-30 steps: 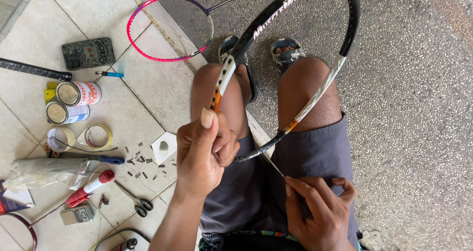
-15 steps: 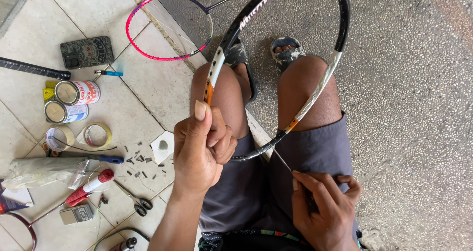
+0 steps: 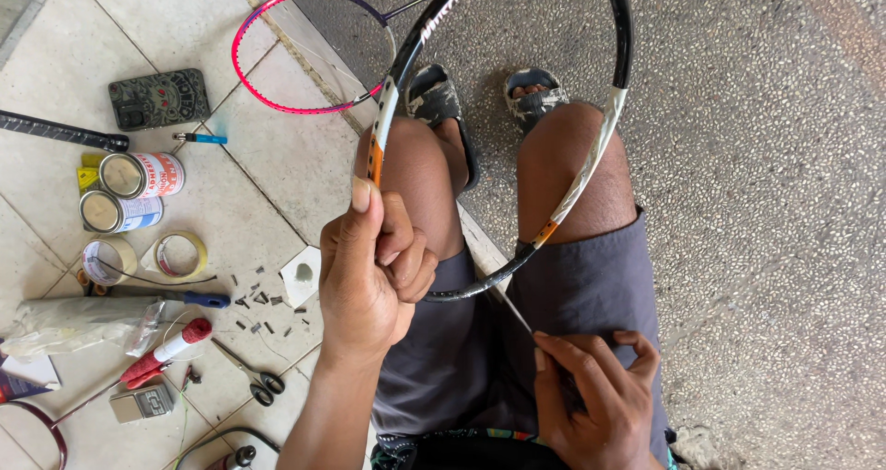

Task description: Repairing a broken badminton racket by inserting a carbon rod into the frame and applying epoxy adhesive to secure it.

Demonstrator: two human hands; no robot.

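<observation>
My left hand (image 3: 374, 271) grips the lower left rim of a black, white and orange racket frame (image 3: 604, 133) that has no strings, held over my knees. My right hand (image 3: 591, 401) rests on my grey shorts and pinches a thin pale string (image 3: 515, 313) that runs up to the frame's bottom edge. My sandalled feet (image 3: 531, 96) show through the frame's hoop on the speckled ground.
On the tiled floor at left lie a pink and purple racket frame (image 3: 309, 50), a dark phone (image 3: 159, 98), two small tins (image 3: 138, 174), tape rolls (image 3: 180, 255), a blue-handled tool (image 3: 198, 298), scissors (image 3: 254, 378), a red-capped tube (image 3: 180, 341) and several tiny dark bits (image 3: 263, 308).
The racket frame has tilted and shifted slightly upward in view. My right hand has slid down a little along the string. My left hand keeps its grip.
</observation>
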